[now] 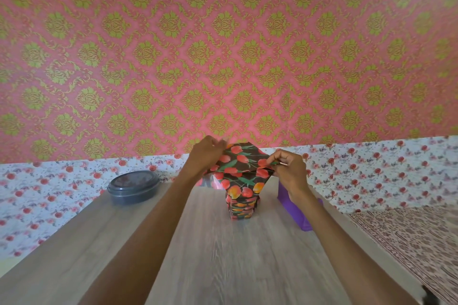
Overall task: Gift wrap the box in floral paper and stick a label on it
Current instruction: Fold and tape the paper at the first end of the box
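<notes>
Floral paper [239, 164] is flaring open above the box [241, 208], which is standing upright on the surface [223, 255]. My left hand [207, 153] is pinching the paper's edge left of the box top, and my right hand [288, 169] is pinching a fold right of it.

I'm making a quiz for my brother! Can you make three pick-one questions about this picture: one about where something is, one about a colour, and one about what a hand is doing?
1. Where is the round grey container?
A) on the table, left of the box
B) on the box
C) in a hand

2. What colour is the object behind the right hand?
A) yellow
B) purple
C) white

3. What do the right hand's fingers do?
A) lie flat
B) hold the container
C) pinch the floral paper

Answers: 1 A, it sits on the wood at the box's left; 2 B, purple shows beside the wrist; 3 C, they curl on a paper fold.
</notes>
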Motion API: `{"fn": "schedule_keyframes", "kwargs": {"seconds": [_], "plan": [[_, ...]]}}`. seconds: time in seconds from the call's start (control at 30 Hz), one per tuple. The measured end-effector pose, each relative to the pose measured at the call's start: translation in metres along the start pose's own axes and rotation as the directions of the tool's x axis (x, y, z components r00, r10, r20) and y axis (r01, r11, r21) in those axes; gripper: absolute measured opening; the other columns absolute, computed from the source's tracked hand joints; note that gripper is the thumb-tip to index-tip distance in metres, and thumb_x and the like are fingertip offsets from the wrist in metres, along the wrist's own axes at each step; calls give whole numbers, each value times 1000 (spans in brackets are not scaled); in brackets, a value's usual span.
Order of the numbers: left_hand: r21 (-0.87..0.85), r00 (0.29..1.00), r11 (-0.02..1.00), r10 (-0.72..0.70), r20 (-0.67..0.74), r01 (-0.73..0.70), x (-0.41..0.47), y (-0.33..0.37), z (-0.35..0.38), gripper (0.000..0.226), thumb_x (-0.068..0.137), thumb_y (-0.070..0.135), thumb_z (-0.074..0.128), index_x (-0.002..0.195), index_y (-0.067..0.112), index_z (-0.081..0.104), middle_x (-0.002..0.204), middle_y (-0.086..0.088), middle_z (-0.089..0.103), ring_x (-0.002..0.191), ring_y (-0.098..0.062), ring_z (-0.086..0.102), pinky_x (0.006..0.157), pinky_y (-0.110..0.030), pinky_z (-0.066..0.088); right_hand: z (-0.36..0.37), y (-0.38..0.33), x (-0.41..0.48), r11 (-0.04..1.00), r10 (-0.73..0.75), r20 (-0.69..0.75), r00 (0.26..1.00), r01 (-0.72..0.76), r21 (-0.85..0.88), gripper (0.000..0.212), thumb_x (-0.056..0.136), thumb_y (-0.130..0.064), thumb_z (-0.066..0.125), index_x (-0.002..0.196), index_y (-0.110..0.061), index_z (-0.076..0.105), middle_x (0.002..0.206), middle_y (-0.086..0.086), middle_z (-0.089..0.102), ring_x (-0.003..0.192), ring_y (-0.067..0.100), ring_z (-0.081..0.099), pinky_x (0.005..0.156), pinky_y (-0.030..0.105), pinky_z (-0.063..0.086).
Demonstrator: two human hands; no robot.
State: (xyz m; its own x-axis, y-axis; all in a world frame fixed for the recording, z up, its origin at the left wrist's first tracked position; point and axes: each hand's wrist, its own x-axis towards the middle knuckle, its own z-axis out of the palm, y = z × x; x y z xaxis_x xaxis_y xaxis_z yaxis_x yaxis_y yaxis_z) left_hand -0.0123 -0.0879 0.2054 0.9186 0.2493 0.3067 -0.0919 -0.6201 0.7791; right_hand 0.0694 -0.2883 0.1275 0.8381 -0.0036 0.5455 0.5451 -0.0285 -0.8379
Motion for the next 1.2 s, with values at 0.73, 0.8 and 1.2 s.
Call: {"fn": "schedule_keyframes", "kwargs": {"seconds": [0.73, 0.8, 1.2], "plan": [[83, 954, 975, 220, -205, -207, -88, -86, 82, 10, 98, 10, 54, 89, 10, 60, 81, 4, 65, 72, -2, 56, 61, -5, 41, -44, 77, -103, 920, -123, 335, 934, 234, -316, 48, 65, 29, 57, 66, -17, 70, 86, -7, 72, 91, 5, 68, 80, 29, 57], [53, 943, 973, 232, -237, -226, -91, -90, 84, 10, 97, 7, 54, 90, 9, 61, 82, 3, 66, 73, -3, 57, 62, -8, 42, -52, 72, -105, 914, 7, 485, 875, 191, -357, 46, 68, 28, 59, 64, -17, 69, 93, -6, 67, 96, 8, 65, 85, 30, 56], [12, 977, 993, 122, -175, -122, -84, -85, 81, 23, 94, 30, 63, 80, 13, 67, 76, 5, 67, 69, -7, 61, 58, -13, 40, -51, 20, -82, 970, 235, 553, 799, -226, -86, 25, 93, -2, 52, 105, -22, 61, 119, 0, 63, 110, 12, 58, 86, 25, 46]]}}
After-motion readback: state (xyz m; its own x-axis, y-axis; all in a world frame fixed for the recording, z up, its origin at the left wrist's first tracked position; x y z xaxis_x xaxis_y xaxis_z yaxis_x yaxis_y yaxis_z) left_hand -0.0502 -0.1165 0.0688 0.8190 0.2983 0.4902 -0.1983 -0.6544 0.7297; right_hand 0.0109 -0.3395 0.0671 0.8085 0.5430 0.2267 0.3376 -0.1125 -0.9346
